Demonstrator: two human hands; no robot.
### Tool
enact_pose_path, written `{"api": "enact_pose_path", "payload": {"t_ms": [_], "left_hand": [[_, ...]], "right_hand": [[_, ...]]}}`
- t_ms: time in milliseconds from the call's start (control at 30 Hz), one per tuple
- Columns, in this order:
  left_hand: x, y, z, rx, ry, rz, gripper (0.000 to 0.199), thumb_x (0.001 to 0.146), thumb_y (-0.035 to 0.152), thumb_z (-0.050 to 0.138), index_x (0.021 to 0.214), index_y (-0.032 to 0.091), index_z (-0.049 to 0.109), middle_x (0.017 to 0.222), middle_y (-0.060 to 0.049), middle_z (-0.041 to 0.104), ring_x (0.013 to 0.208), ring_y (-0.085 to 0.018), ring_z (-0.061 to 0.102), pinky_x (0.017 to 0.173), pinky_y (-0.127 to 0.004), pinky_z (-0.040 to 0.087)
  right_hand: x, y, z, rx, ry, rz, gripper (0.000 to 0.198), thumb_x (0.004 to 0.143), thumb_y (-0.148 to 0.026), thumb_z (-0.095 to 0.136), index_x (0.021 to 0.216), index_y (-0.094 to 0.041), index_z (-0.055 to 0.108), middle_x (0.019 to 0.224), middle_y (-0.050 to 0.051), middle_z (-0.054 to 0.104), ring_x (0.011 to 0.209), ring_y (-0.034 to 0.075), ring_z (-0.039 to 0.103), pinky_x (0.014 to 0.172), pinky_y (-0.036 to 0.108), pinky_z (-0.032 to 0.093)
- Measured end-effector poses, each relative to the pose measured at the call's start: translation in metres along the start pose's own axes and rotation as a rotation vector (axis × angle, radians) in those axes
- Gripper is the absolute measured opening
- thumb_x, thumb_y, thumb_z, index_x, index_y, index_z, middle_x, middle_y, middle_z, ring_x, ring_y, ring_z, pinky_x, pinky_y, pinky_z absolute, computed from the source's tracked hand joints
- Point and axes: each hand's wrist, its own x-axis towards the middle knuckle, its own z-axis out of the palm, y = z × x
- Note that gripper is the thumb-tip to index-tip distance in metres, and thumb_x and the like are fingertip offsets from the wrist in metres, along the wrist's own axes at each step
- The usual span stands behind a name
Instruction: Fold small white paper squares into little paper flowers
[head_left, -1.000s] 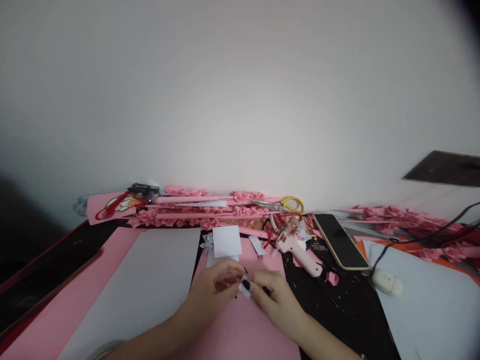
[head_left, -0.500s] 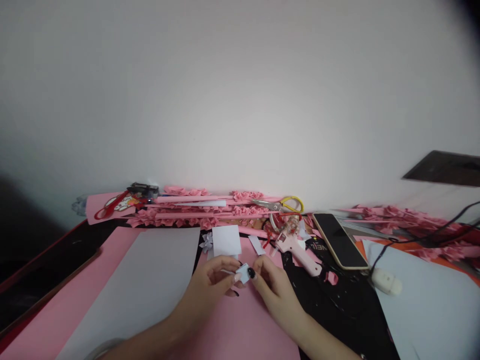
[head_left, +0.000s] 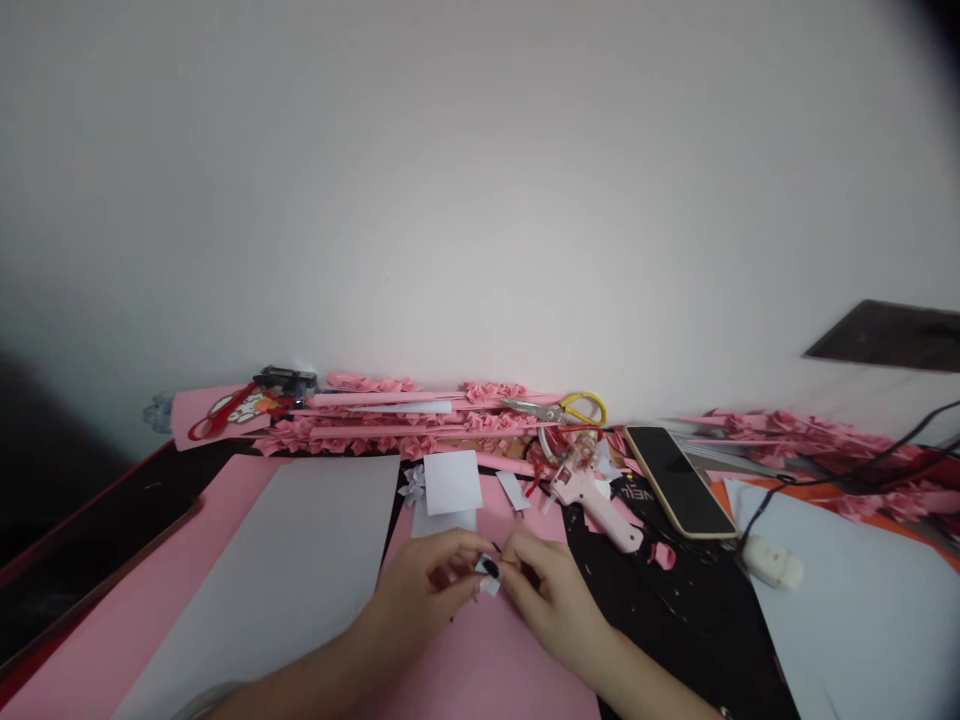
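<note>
Between the fingertips of both hands is a small folded piece of white paper (head_left: 489, 586), partly covered by the fingers. My left hand (head_left: 431, 580) pinches it from the left, its fingers closed. From the right, my right hand (head_left: 540, 580) is closed on it too, a dark-nailed thumb lying over the paper. Beneath both hands lies a pink paper sheet (head_left: 480, 660). Just beyond them are a white paper square (head_left: 453, 482), a small white strip (head_left: 514, 490) and a pale folded paper flower (head_left: 412, 486).
A pink glue gun (head_left: 604, 510) and a phone (head_left: 679, 480) lie to the right. Yellow-handled scissors (head_left: 581, 408) rest on pink paper flower stems (head_left: 360, 432) along the wall. Large white sheets lie left (head_left: 300, 560) and right (head_left: 862, 600). A corded white device (head_left: 772, 563) sits on the right sheet.
Both hands have moved slightly toward me with the small paper, which has turned and is more covered by the fingers. More of the paper beneath the white square shows.
</note>
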Motion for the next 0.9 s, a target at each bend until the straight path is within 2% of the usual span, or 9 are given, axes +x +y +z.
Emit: {"api": "enact_pose_path", "payload": {"t_ms": [67, 133, 233, 333, 567, 733, 900], "left_hand": [[-0.001, 0.0021, -0.0018, 0.095, 0.032, 0.016, 0.017, 0.075, 0.018, 0.056, 0.087, 0.022, 0.069, 0.075, -0.001, 0.067, 0.065, -0.014, 0.057, 0.058, -0.023, 0.041], [-0.0009, 0.0031, -0.0032, 0.089, 0.054, 0.005, 0.017, 0.076, 0.021, 0.055, 0.085, 0.022, 0.069, 0.07, 0.0, 0.067, 0.063, -0.014, 0.056, 0.057, -0.023, 0.041], [0.0011, 0.0022, -0.0035, -0.034, 0.095, -0.031, 0.014, 0.076, 0.023, 0.057, 0.084, 0.019, 0.067, 0.067, -0.001, 0.065, 0.064, -0.016, 0.059, 0.055, -0.023, 0.043], [0.0033, 0.0002, -0.0021, -0.166, 0.122, -0.058, 0.012, 0.076, 0.026, 0.058, 0.083, 0.017, 0.063, 0.071, -0.002, 0.066, 0.068, -0.016, 0.062, 0.056, -0.024, 0.046], [0.0047, 0.0019, -0.0006, -0.321, 0.081, -0.153, 0.021, 0.071, 0.03, 0.064, 0.083, 0.018, 0.052, 0.075, -0.003, 0.07, 0.077, -0.019, 0.066, 0.065, -0.029, 0.05], [0.0041, 0.0022, -0.0013, -0.314, 0.072, -0.156, 0.033, 0.072, 0.029, 0.064, 0.102, 0.018, 0.056, 0.085, -0.006, 0.071, 0.084, -0.021, 0.066, 0.07, -0.031, 0.051], [0.0022, 0.0027, -0.0012, -0.264, 0.014, -0.127, 0.026, 0.078, 0.027, 0.058, 0.101, 0.018, 0.063, 0.097, -0.007, 0.07, 0.089, -0.021, 0.064, 0.075, -0.032, 0.049]], "right_hand": [[0.0009, 0.0012, 0.0007, 0.006, 0.029, 0.041, 0.023, 0.082, -0.016, 0.046, 0.06, -0.018, 0.041, 0.053, -0.005, 0.038, 0.049, 0.01, 0.035, 0.047, 0.021, 0.027], [0.0016, 0.0027, 0.0009, 0.035, 0.058, 0.088, 0.019, 0.082, -0.016, 0.046, 0.063, -0.018, 0.043, 0.054, -0.005, 0.039, 0.049, 0.01, 0.037, 0.047, 0.02, 0.028], [0.0013, 0.0043, 0.0012, 0.069, 0.115, 0.108, 0.01, 0.081, -0.015, 0.047, 0.072, -0.018, 0.046, 0.057, -0.005, 0.043, 0.05, 0.01, 0.04, 0.048, 0.02, 0.03], [0.0, 0.0043, 0.0025, 0.044, 0.145, 0.056, 0.008, 0.08, -0.012, 0.047, 0.075, -0.018, 0.049, 0.06, -0.004, 0.046, 0.05, 0.01, 0.041, 0.048, 0.02, 0.031], [0.0004, 0.0047, 0.0041, 0.039, 0.129, 0.034, 0.013, 0.079, -0.009, 0.046, 0.083, -0.018, 0.054, 0.068, -0.001, 0.055, 0.055, 0.011, 0.048, 0.051, 0.02, 0.037], [0.0015, 0.0044, 0.0038, 0.068, 0.141, 0.041, 0.011, 0.079, -0.012, 0.048, 0.087, -0.018, 0.051, 0.068, -0.001, 0.056, 0.053, 0.011, 0.049, 0.048, 0.02, 0.037], [-0.0002, 0.0027, 0.0039, 0.016, 0.172, -0.032, 0.024, 0.08, -0.01, 0.047, 0.102, -0.019, 0.052, 0.072, 0.001, 0.058, 0.057, 0.012, 0.054, 0.053, 0.021, 0.043]]}}
